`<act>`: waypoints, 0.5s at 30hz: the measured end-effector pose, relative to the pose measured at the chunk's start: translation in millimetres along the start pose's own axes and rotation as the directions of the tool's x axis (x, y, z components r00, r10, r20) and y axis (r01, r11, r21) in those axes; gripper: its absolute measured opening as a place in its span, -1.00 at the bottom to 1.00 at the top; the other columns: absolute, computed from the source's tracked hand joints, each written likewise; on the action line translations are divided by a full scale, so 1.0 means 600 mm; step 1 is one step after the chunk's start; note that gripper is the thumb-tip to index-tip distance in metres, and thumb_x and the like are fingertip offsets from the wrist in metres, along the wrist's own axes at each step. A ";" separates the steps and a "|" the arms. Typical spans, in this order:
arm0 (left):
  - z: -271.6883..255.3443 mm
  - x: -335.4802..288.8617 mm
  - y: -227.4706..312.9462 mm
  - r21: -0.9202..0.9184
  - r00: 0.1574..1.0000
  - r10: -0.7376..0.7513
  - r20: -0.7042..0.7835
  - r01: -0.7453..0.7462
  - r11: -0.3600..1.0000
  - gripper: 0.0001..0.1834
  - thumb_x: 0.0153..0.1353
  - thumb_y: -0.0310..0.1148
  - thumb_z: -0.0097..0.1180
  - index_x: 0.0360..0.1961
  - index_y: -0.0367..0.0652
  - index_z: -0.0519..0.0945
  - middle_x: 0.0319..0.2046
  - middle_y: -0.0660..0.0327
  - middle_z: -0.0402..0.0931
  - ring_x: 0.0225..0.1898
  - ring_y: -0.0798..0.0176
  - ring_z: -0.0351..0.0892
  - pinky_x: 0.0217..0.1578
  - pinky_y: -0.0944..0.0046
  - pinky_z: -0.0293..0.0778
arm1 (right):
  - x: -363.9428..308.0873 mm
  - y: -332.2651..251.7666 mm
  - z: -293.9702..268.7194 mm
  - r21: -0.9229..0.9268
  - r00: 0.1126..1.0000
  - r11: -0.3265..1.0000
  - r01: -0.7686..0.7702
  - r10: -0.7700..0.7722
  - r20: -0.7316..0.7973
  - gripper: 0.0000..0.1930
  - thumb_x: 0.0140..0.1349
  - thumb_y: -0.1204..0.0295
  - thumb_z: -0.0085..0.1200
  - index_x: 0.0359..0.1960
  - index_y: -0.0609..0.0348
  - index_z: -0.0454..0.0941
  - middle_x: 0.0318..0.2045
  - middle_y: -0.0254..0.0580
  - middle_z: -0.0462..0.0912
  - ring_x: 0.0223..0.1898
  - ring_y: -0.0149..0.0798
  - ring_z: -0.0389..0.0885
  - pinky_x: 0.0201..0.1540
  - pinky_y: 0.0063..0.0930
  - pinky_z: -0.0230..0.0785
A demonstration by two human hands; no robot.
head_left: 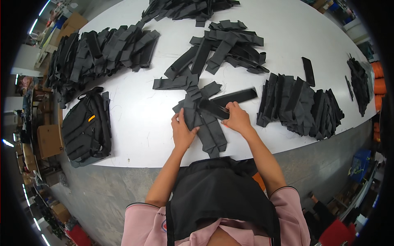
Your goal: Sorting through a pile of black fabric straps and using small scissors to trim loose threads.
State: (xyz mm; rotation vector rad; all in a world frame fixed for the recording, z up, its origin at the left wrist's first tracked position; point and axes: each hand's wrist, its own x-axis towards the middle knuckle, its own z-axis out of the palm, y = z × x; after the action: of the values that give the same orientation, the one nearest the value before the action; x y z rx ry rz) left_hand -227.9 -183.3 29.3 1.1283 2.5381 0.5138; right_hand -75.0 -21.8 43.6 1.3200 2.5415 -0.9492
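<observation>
Near the front middle of the table, my right hand [238, 118] pinches the end of a folded black fabric strip [214, 109], thumb and fingers closed on it. My left hand [183, 132] rests beside a loose cluster of dark grey fabric strips [191, 100], its thumb and fingers spread and its fingertips touching their edge. More grey strips [213, 132] lie between my hands, toward the table's front edge. Just beyond my right hand, a straight black strip [236, 96] lies at a slant.
A heap of strips [221, 45] lies ahead, another [180, 9] at the far edge. Rows of strips stand left [102, 51] and right [297, 104] on the white table [139, 123]. A black backpack [88, 127] lies at the left; a dark bundle [360, 86] lies far right.
</observation>
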 end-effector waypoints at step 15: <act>-0.322 0.039 0.083 -0.904 0.931 0.074 -0.359 -0.366 0.221 -0.42 -0.03 -0.29 0.12 0.00 -0.34 0.26 -0.24 0.06 0.39 -0.46 0.39 0.36 -0.39 0.41 0.28 | -0.136 -0.112 -0.258 0.931 0.928 0.014 0.365 -0.086 -0.363 -0.33 -0.21 0.13 0.24 -0.16 0.46 0.38 -0.31 -0.03 0.48 -0.27 -0.27 0.46 -0.33 -0.53 0.34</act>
State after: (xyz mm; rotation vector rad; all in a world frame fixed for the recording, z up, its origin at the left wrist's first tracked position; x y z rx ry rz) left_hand -292.2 -172.1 219.5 0.8634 1.4828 2.0571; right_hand -50.7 -16.8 229.4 1.0618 1.9458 -3.2631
